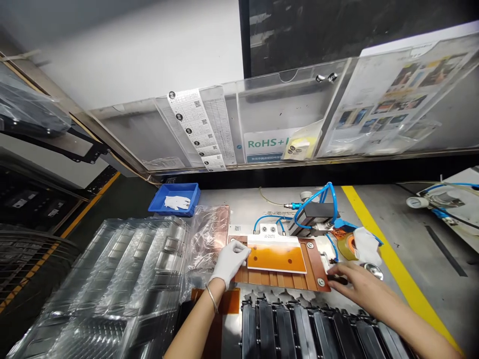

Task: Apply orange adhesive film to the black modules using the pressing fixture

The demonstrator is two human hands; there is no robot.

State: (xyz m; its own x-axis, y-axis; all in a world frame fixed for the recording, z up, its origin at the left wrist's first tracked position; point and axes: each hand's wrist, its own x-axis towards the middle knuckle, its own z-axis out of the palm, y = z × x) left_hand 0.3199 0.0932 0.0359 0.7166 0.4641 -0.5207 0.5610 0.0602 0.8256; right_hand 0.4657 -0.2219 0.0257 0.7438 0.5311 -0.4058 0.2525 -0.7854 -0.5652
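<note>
Grey desk (pixel 374 219) with a yellow stripe (pixel 392 254) running across it, just beyond the right hand. Clear sloped document holders (pixel 284 114) well beyond both hands, with printed sheets and a RoHS label (pixel 264 143) inside. Stacked clear plastic trays (pixel 112 284) close to the left of the left hand, a loose plastic bag (pixel 205 232) just past its knuckles. Row of black parts (pixel 318 324) nearer than both hands, between the forearms.

Brown fixture plate (pixel 314 267) lying flat between the two hands, an orange panel (pixel 277 258) on top of it with a white labelled strip (pixel 271 238) along the panel's far edge. Pneumatic block with blue hoses (pixel 316 212) just beyond the plate. Blue bin (pixel 174 198) well beyond the left hand, a white glove inside. White cloth and tape roll (pixel 361 243) just beyond the right hand, a round metal button (pixel 372 270) beside its fingers.

Left hand (pixel 229 262), white-gloved, resting on the left end of the fixture plate, grip loosely curled, fingertips pressing at the orange panel's left edge; nothing clasped. Metal bangle (pixel 211 298) on that wrist. Right hand (pixel 354 281), bare, at the plate's right end, fingers bent low around a small dark object (pixel 337 279); cannot tell how tightly the grip is closed on it.
</note>
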